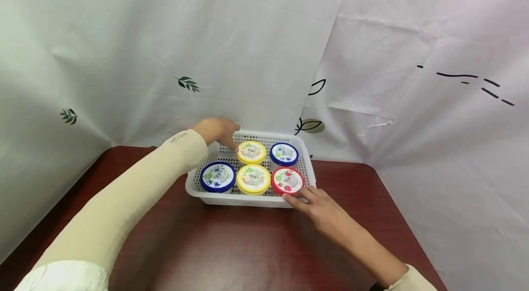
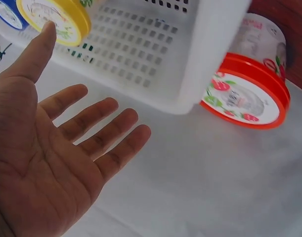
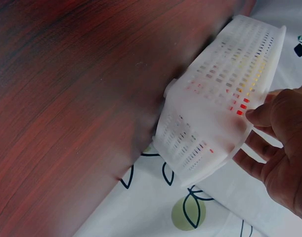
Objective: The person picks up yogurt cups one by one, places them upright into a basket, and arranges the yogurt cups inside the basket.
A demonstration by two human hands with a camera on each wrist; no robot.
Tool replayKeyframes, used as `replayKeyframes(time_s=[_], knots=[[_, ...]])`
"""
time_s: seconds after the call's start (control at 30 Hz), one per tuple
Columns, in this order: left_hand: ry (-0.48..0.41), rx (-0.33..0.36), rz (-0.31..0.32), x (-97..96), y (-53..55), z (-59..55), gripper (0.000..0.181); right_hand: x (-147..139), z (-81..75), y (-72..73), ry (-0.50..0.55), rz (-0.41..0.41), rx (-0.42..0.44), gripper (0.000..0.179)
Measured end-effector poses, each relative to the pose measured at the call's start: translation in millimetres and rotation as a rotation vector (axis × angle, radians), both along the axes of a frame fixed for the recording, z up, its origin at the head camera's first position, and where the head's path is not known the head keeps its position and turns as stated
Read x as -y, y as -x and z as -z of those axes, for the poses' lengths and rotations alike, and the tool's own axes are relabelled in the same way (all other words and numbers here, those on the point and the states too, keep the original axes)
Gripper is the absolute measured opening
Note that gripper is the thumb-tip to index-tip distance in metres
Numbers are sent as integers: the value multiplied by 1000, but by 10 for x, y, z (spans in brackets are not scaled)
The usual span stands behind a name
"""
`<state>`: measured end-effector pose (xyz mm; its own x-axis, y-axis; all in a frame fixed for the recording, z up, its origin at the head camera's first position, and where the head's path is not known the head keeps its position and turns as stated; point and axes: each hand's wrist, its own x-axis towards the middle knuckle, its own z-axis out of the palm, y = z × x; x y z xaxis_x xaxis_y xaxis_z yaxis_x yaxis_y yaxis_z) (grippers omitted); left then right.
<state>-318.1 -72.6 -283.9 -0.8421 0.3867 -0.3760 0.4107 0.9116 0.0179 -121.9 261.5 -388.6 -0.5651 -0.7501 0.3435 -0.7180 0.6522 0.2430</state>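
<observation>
A white plastic basket (image 1: 248, 200) stands at the table's back with several lidded tubs in it. Two have yellow lids (image 1: 253, 179), two have blue lids (image 1: 217, 177), and one has a red lid (image 1: 287, 181). My left hand (image 1: 219, 131) hovers over the basket's back left part, fingers spread, its thumb beside the rear yellow-lidded tub (image 2: 57, 22). Outside the basket, a red-lidded tub (image 2: 247, 94) shows in the left wrist view; my left arm hides it in the head view. My right hand (image 1: 320, 206) grips the basket's front right rim, thumb on the outer wall (image 3: 205, 113).
The dark red wooden table (image 1: 231, 249) extends in front of the basket and to both sides. A pale printed cloth (image 1: 256, 43) hangs closely behind the table and at its sides.
</observation>
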Motion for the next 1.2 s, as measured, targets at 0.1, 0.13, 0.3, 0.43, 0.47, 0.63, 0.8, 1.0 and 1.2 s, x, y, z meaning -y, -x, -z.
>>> replayKeyframes(time_s=[0.1, 0.13, 0.3, 0.43, 0.47, 0.63, 0.8, 1.0, 1.2], knots=[[-8, -5, -15, 64, 16, -20, 94, -2, 8, 6, 8, -14, -18, 66], [-10, -9, -17, 85, 19, -26, 94, -3, 13, 9, 11, -20, -25, 66], [-10, -17, -17, 165, 36, -24, 91, -15, 32, 11, 25, -36, -39, 66], [-17, -13, -34, 218, 67, 6, 86, -16, 32, 8, 32, -31, -24, 65], [-22, -13, -40, 234, 72, 14, 85, -15, 30, 9, 32, -30, -21, 64], [-1, -35, -34, 325, 83, 29, 69, -13, 29, 20, 31, -28, -22, 65], [-21, -16, -73, 438, 99, 20, 63, -12, 26, 21, 35, -34, -33, 67], [-55, 11, -142, 595, 117, 22, 65, -4, 22, 18, 34, -30, -25, 66], [-19, -11, -127, 699, 98, 27, 59, -10, 24, 27, 33, -31, -27, 66]])
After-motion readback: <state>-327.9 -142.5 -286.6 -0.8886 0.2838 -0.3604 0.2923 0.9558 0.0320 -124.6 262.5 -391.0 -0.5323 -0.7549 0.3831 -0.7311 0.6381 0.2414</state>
